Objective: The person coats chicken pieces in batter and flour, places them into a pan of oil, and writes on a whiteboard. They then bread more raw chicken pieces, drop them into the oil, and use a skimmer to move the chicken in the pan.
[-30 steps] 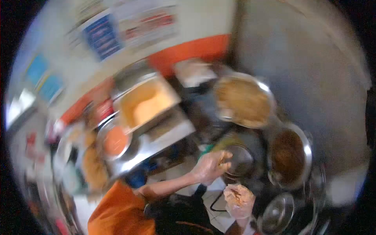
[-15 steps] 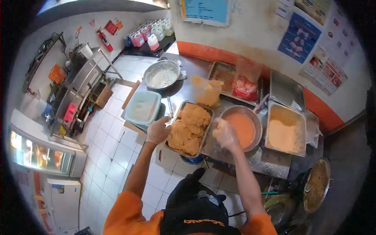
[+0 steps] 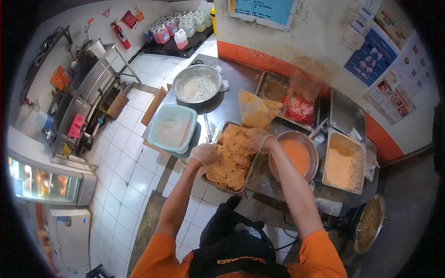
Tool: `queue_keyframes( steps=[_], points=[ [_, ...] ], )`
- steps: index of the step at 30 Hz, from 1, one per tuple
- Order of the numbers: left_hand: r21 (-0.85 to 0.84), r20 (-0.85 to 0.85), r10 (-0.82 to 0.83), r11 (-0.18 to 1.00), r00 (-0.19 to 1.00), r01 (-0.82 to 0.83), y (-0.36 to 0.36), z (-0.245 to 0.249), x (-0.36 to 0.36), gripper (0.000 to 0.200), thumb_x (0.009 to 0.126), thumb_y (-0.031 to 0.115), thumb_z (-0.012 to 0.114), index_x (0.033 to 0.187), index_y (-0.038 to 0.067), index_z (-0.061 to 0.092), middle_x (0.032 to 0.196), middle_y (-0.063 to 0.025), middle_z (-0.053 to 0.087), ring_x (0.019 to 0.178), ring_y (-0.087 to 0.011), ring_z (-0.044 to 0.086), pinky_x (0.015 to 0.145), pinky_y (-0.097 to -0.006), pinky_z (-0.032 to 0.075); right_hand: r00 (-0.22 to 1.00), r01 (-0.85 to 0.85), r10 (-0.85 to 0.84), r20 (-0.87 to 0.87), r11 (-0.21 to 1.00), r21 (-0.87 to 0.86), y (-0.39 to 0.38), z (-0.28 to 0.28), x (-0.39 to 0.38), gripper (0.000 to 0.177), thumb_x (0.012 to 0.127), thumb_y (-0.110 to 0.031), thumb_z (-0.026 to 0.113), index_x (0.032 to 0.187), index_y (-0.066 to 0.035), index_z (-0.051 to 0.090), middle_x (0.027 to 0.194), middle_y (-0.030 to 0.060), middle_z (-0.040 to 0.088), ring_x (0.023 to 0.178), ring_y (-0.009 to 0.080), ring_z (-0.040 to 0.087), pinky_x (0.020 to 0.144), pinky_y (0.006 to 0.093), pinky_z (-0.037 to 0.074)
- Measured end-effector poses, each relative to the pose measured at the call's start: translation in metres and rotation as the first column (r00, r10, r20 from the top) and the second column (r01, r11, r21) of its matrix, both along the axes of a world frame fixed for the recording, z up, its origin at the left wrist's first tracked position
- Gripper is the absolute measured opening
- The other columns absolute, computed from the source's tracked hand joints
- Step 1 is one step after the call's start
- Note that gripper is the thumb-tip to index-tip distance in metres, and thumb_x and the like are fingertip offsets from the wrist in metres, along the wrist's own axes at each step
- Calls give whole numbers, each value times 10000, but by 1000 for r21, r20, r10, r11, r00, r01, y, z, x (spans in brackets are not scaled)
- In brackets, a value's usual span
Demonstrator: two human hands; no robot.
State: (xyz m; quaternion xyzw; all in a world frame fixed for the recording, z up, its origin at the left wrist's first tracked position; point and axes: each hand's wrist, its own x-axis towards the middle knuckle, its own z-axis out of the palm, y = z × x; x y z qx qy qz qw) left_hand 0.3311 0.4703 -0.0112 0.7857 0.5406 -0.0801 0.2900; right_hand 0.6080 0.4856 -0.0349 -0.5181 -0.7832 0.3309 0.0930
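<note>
Head view: left hand (image 3: 204, 154) at the near-left edge of the breaded heap (image 3: 232, 163), right hand (image 3: 257, 139) at its far end, grips apparently curled, pinch not discernible.

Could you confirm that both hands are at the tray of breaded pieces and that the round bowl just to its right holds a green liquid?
Not quite: the liquid in the round bowl is orange, not green, as the head view shows. The rest holds: the left hand and right hand are both at the tray of breaded pieces, and the bowl stands just to its right.
</note>
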Motion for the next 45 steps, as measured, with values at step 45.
queue_keyframes(
  steps=[45],
  points=[
    [-129,474,66,992,878,-5,-8,77,-27,286,772,88,770,1039,-4,722,942,-85,726,843,-131,653,769,-303,547,983,-130,78,-167,933,-334,9,78,4,373,795,-145,649,1143,-10,646,893,102,677,790,218,615,687,376,511]
  ],
)
